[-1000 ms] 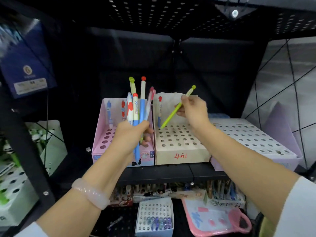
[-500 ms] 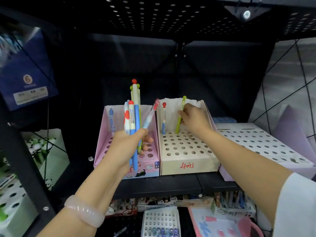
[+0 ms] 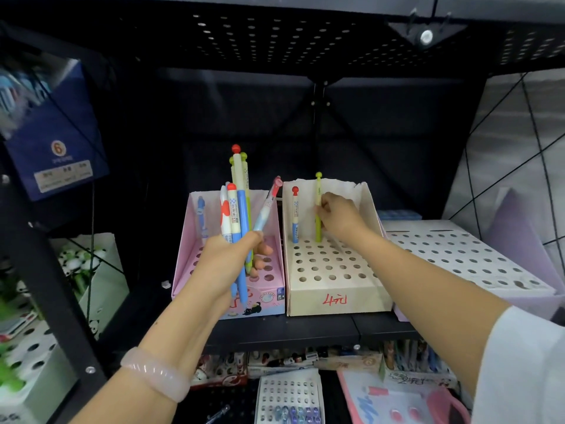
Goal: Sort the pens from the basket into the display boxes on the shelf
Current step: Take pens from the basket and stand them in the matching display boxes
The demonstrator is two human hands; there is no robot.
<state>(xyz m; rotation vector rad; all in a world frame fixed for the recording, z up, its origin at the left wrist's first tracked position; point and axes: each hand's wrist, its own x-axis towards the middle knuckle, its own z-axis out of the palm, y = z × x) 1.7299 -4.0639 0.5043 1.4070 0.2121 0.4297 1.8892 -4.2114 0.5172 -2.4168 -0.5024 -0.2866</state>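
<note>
**Green pen upright in the beige box, a bundle waiting in the other hand**

Far to the left of both hands hangs a dark blue card (image 3: 52, 139) with an orange roundel bearing a "6"; the pale label under it is too blurred to read. The left hand (image 3: 226, 264), with a pale pink bangle (image 3: 156, 373) on its wrist, is clenched round a bunch of pens (image 3: 237, 215), their tops fanning out above the fist: red and green ball caps, blue and white barrels, one pink-tipped pen leaning toward the right. The print on those barrels is too small to make out. This fist sits in front of the pink display box (image 3: 263, 298), which carries a small black cat drawing on its front; a blue pen (image 3: 201, 217) stands in the box's back row, just left of the bundle.

Between the two hands, in the beige display box (image 3: 333, 304), a red-capped pen (image 3: 295, 215) stands upright in a hole. Just beside it the right hand (image 3: 339, 220) pinches the green pen (image 3: 318, 206), which stands upright with its lower end in a back-row hole. The box front reads "4" in red (followed by a handwritten character, not legible). Right of that hand lies a pale lilac display box (image 3: 464, 255), and below the black shelf (image 3: 290, 330) sits a smaller white box (image 3: 289, 396).
</note>
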